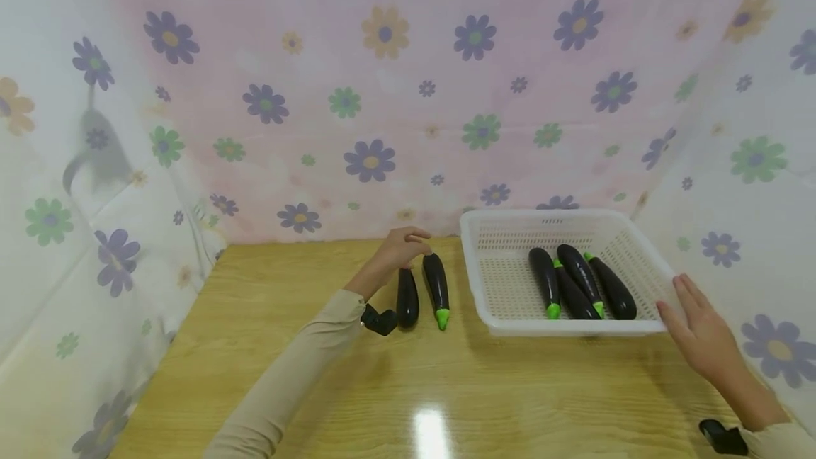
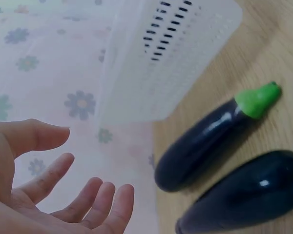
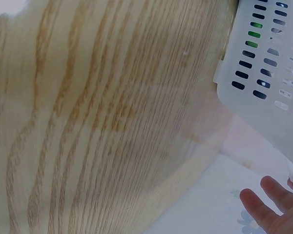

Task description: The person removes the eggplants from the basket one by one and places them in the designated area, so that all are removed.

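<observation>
My left hand (image 1: 398,250) hovers over two eggplants on the table, nearest their far ends. In the left wrist view its fingers (image 2: 90,200) are spread and loosely bent, with nothing between them. One eggplant (image 1: 436,285) points its green cap toward me; the other eggplant (image 1: 408,303) lies beside it, its far end hidden behind my hand. A white plastic basket (image 1: 474,275) to the right holds several more eggplants (image 1: 579,275). At the basket's right rim, near the front corner, rests my right hand (image 1: 704,335). Its fingers (image 3: 259,209) look straight and apart in the right wrist view.
The wooden table (image 1: 306,367) runs back to a flower-printed cloth (image 1: 382,105). That cloth also hangs along both sides, and the right side (image 1: 752,232) stands close beside the basket. Slotted holes perforate the basket's wall (image 3: 239,97).
</observation>
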A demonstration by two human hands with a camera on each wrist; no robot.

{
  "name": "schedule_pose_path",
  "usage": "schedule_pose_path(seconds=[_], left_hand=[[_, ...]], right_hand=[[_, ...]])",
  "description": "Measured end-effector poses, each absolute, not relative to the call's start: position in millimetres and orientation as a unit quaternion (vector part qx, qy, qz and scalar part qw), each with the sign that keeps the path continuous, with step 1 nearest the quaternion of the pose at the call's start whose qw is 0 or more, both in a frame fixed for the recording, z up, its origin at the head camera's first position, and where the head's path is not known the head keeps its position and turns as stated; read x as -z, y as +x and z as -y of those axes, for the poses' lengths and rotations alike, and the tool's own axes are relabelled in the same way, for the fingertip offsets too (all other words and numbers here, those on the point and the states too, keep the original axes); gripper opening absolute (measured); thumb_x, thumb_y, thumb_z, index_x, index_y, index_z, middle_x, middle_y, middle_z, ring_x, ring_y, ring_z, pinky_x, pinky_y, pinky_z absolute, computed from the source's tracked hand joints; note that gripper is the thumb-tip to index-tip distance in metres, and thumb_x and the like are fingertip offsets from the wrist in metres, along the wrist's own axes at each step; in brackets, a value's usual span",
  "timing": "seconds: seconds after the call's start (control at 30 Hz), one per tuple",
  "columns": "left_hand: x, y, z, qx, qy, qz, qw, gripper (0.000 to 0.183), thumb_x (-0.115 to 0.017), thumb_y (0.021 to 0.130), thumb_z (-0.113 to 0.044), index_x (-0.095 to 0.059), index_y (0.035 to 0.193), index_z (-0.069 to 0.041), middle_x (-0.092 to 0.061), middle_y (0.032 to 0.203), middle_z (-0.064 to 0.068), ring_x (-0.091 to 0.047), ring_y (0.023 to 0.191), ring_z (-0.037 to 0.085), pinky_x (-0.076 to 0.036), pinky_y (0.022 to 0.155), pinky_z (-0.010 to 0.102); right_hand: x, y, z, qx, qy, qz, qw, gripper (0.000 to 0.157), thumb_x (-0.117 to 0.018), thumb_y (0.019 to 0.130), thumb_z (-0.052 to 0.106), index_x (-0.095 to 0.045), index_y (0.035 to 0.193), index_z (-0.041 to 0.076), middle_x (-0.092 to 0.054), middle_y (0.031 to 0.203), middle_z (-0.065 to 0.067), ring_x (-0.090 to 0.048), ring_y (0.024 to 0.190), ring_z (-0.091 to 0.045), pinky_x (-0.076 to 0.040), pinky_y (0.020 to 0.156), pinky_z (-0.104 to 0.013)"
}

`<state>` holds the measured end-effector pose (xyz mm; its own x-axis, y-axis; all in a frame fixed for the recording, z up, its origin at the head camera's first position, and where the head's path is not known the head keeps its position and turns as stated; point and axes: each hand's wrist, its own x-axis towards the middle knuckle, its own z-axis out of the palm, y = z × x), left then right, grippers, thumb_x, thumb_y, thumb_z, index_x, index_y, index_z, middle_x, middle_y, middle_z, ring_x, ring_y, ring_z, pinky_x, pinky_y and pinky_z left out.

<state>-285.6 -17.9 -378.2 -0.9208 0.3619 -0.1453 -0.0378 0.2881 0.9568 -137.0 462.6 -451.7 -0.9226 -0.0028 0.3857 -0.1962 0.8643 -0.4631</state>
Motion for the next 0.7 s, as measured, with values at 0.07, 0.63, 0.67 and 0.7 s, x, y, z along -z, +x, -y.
schedule_pose_path(seconds=[0.07,0.63,0.67,0.7], left_hand=[[375.3,-284.7,13.0,-0.595,0.113,-0.776,0.177,0.039,-0.06,0.09,-0.018,-0.058,0.129,-0.012,-0.05,0.133,0.015,-0.048,0.121,0.033,-0.045,0.092,0.051],[352.6,-283.7,-31.1,-0.619,0.139,-0.744,0.208,0.043,-0.063,0.089,-0.017,-0.054,0.131,-0.013,-0.053,0.127,0.009,-0.049,0.119,0.03,-0.046,0.092,0.05],[351.9,-283.4,-33.6,-0.621,0.14,-0.743,0.21,0.042,-0.064,0.089,-0.017,-0.055,0.13,-0.014,-0.054,0.125,0.008,-0.049,0.12,0.031,-0.046,0.092,0.049],[350.9,-283.0,-35.9,-0.62,0.14,-0.743,0.21,0.041,-0.064,0.089,-0.018,-0.055,0.129,-0.014,-0.054,0.123,0.007,-0.048,0.12,0.033,-0.047,0.091,0.048]], right_hand=[[452.7,-136.5,-461.7,-0.253,0.052,0.947,0.193,0.061,-0.041,0.1,0.018,-0.012,0.148,-0.006,-0.005,0.155,-0.023,-0.006,0.136,-0.05,-0.002,0.106,-0.064],[452.4,-137.0,-459.1,-0.253,0.052,0.945,0.199,0.06,-0.041,0.1,0.018,-0.014,0.148,-0.007,-0.006,0.155,-0.023,-0.007,0.137,-0.049,-0.003,0.108,-0.062],[452.2,-137.2,-459.1,-0.253,0.051,0.945,0.2,0.06,-0.041,0.1,0.018,-0.014,0.147,-0.007,-0.006,0.155,-0.023,-0.007,0.137,-0.049,-0.003,0.108,-0.062],[451.9,-137.7,-459.3,-0.252,0.051,0.945,0.201,0.06,-0.041,0.1,0.018,-0.014,0.147,-0.008,-0.006,0.155,-0.023,-0.007,0.137,-0.049,-0.003,0.108,-0.061]])
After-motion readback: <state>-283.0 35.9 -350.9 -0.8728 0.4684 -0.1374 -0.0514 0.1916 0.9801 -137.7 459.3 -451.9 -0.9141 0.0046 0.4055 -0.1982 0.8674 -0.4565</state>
